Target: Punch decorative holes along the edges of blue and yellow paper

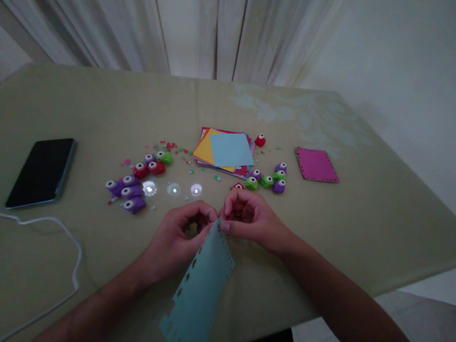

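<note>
Both my hands meet above the table's near middle. My left hand (pixel 181 233) and my right hand (pixel 248 217) are closed in a pinch on the far end of a light blue paper sheet (pixel 201 296). The sheet hangs toward me and has punched holes along its edges. Whether something small is also between my fingers I cannot make out. A stack of coloured paper squares (pixel 226 151) lies just beyond my hands, with a blue sheet on top.
Small purple, red and green punches lie in a left cluster (pixel 133 187) and a right cluster (pixel 268 179). A pink punched sheet (pixel 316 164) is at right. A dark phone (pixel 41 171) and white cable (pixel 73 248) lie at left. Paper confetti is scattered about.
</note>
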`<action>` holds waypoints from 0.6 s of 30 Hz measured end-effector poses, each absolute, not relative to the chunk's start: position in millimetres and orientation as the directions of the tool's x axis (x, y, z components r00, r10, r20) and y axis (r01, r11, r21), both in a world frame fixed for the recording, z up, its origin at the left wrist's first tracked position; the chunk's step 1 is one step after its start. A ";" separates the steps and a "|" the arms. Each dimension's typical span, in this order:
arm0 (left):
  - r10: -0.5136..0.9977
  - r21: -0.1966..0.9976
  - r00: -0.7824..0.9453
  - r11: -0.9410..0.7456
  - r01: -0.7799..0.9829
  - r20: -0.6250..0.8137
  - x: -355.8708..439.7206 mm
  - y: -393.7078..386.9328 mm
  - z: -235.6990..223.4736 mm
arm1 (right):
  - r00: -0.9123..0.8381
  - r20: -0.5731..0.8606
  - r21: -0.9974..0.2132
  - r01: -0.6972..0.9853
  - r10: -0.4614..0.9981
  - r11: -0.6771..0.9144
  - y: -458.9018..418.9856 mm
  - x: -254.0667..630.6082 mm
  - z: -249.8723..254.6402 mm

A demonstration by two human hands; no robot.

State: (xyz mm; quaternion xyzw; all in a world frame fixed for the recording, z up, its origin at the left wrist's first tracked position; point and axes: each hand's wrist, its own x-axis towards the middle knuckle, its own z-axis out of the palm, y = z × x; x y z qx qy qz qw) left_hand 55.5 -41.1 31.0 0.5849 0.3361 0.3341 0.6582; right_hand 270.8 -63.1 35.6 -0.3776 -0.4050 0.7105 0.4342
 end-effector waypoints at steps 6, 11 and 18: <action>0.825 0.993 0.563 0.098 -0.068 -0.043 55.0 -41.2 26.7 | -0.351 -0.189 -0.895 -0.323 0.917 -0.308 -64.0 270.6 34.1; 0.823 0.996 0.567 0.082 -0.046 -0.041 55.3 -40.9 26.8 | -0.361 -0.193 -0.898 -0.310 0.912 -0.313 -63.4 270.5 34.1; 0.836 1.000 0.547 0.019 0.021 -0.027 54.9 -42.3 30.3 | -0.383 -0.200 -0.897 -0.300 0.902 -0.326 -62.0 270.8 32.6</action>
